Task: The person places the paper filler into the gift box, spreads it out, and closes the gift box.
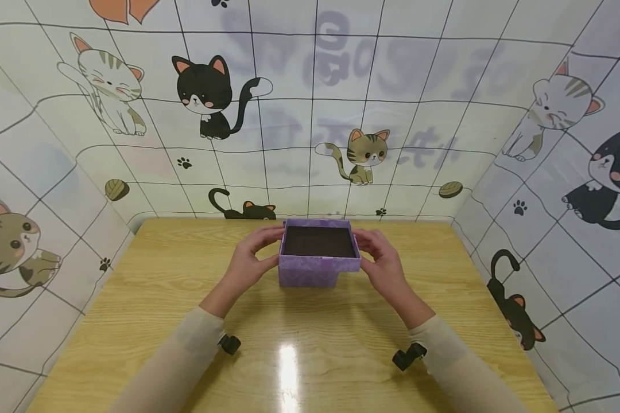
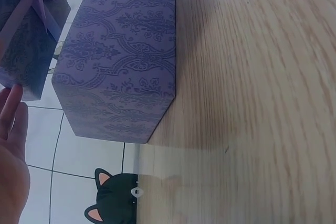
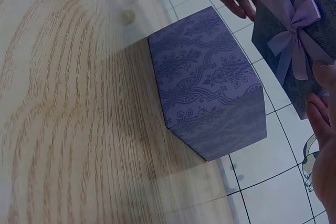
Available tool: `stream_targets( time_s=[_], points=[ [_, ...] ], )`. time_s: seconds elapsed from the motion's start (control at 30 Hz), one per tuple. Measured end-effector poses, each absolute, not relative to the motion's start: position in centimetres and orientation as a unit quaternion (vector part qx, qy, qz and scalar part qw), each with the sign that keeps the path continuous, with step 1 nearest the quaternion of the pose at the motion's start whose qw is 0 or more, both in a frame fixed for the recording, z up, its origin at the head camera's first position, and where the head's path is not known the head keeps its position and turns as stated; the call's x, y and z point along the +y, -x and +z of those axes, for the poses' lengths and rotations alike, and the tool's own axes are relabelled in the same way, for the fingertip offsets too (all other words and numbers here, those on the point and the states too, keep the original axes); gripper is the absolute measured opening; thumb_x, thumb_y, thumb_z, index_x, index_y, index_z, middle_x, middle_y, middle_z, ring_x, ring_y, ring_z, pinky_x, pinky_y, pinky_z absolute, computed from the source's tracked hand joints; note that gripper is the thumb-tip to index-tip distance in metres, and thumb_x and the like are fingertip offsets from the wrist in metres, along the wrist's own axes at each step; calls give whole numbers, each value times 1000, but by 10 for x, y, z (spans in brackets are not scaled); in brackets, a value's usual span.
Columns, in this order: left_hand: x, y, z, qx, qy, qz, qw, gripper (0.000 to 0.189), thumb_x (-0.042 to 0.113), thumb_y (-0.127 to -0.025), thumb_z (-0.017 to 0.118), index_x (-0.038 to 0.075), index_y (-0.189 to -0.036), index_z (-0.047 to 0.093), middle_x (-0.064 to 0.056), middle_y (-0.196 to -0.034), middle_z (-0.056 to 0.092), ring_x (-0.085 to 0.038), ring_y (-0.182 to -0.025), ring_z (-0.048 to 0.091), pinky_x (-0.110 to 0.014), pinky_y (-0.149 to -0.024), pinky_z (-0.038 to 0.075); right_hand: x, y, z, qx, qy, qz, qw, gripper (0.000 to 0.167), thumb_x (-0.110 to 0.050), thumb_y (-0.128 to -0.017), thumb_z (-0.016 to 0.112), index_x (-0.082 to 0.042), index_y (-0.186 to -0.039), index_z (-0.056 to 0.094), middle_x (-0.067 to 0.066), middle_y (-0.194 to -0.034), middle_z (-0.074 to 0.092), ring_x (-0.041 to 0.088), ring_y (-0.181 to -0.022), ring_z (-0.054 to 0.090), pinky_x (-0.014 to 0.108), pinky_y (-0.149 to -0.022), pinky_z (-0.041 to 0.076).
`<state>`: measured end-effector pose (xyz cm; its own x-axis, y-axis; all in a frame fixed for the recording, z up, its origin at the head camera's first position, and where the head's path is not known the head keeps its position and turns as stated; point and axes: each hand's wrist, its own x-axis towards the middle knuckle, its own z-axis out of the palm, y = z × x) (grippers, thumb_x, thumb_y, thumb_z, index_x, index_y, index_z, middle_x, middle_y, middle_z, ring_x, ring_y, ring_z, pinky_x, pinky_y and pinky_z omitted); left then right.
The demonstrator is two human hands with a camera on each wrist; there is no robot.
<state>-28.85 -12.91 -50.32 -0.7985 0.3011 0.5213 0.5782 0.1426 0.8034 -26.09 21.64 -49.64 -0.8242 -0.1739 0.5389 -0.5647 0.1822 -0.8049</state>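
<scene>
A purple patterned box [image 1: 307,279] stands on the wooden table near its back edge. Above it, a box lid [image 1: 319,241] is turned so its dark inside shows in the head view. The wrist views show the lid's outer face with a pale purple ribbon bow [image 3: 295,29], and a gap between lid and box. My left hand [image 1: 245,255] holds the lid's left side between thumb and fingers. On the opposite side, my right hand [image 1: 384,264] grips it, the fingers partly hidden behind the edge. The inside of the box is hidden.
A wooden table [image 1: 186,275] lies under both arms. Pale cloth or sheeting with cat drawings [image 1: 289,132] rises behind the table and at both sides. Small black devices [image 1: 229,344] are worn on the wrists. Glare marks the table's front middle.
</scene>
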Motion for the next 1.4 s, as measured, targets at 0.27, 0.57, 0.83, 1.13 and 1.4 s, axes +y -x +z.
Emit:
stream_targets(
  time_s=[0.27,0.57,0.83,1.13,1.4],
  points=[
    [-127,287,-501,-733,297,-601,115,58,-7,-94,85,4,-149,70,-10,-154,65,-29,-131,70,-45,-110,57,215,263,-495,-747,-250,591,172,52,14,-97,78,1,-146,67,18,-125,65,36,-114,69,31,-105,57],
    [-125,286,-502,-734,285,-604,122,55,-7,-96,83,3,-148,70,-13,-150,68,-32,-126,73,-46,-106,59,210,264,-494,-746,-242,584,209,50,18,-93,78,3,-141,70,24,-124,65,37,-114,64,23,-99,55],
    [-124,285,-502,-733,269,-613,116,51,-7,-97,82,1,-146,71,-11,-144,71,-30,-122,74,-62,-105,56,207,262,-492,-745,-223,591,214,45,16,-95,77,3,-138,72,22,-132,64,21,-123,63,25,-104,54],
    [-120,286,-503,-745,256,-600,140,40,1,-99,84,9,-138,78,-7,-132,77,-25,-118,76,-43,-105,60,204,262,-491,-750,-209,588,217,41,12,-97,79,-4,-135,75,5,-128,68,12,-123,65,26,-108,53],
    [-118,285,-502,-741,249,-604,155,36,5,-101,83,9,-136,78,-8,-131,78,-26,-118,76,-43,-106,59,202,262,-489,-750,-191,600,202,33,9,-97,80,-2,-129,76,11,-124,73,11,-120,69,31,-108,54]
  ],
)
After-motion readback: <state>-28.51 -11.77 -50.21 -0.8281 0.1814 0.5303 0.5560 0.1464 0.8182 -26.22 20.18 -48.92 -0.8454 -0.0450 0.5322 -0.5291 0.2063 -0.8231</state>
